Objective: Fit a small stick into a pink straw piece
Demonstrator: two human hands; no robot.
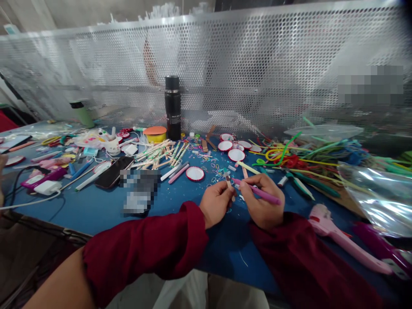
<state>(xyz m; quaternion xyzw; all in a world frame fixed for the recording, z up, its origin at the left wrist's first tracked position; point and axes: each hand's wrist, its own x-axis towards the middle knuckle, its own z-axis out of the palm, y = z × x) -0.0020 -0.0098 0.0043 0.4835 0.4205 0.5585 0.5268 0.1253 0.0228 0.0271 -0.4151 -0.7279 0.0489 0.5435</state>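
My left hand pinches a small flat wooden stick upright between thumb and fingers, above the blue table. Gripped like a pen, a pink marker is in my right hand, its tip pointing left, close to the top of the stick. Whether the tip touches the wood I cannot tell. Tiny coloured rubber bands lie scattered just beyond my hands. To the left of them are a white disc with a red rim and another pink marker.
Wooden sticks are heaped behind a phone. A black bottle stands before the perforated metal panel. Coloured pipe cleaners, pliers and a pink glue gun lie at right. White cables cross the left side.
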